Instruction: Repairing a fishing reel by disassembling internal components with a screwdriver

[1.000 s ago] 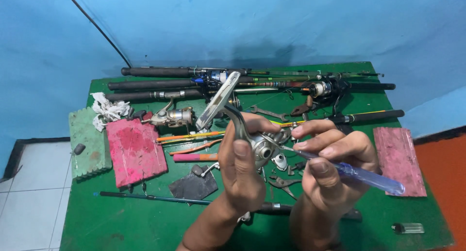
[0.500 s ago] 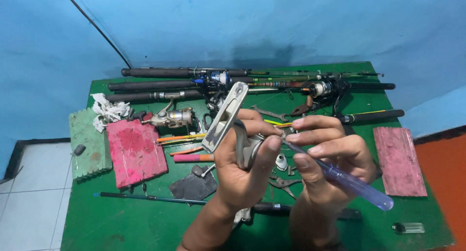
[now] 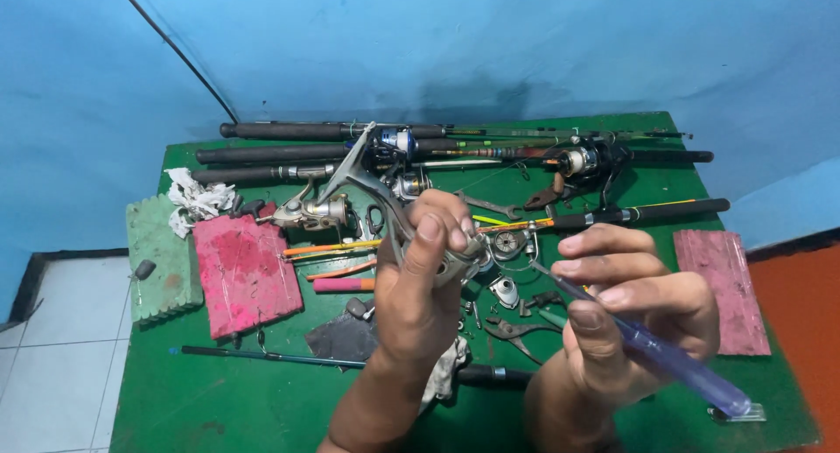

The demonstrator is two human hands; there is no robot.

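Observation:
My left hand (image 3: 420, 287) grips a silver fishing reel body (image 3: 367, 186) by its lower part, with the reel's long foot slanting up and to the left above the green table (image 3: 219, 400). My right hand (image 3: 634, 317) holds a screwdriver with a clear blue-violet handle (image 3: 682, 370). Its thin shaft points up and left, and the tip sits close to the reel near my left fingers. Small metal reel parts (image 3: 507, 291) lie on the table just behind and between the two hands.
Several fishing rods (image 3: 350, 151) with reels lie across the back of the table. A pink foam block (image 3: 245, 273) and a green foam block (image 3: 157, 260) sit at the left, another pink block (image 3: 722, 287) at the right. Pliers (image 3: 512, 335), a dark cloth (image 3: 341, 339) and a thin rod section (image 3: 262, 355) lie nearby.
My left hand has turned the reel and shifted it slightly left. My right hand has lowered and moved right, drawing the screwdriver tip a little away from the reel.

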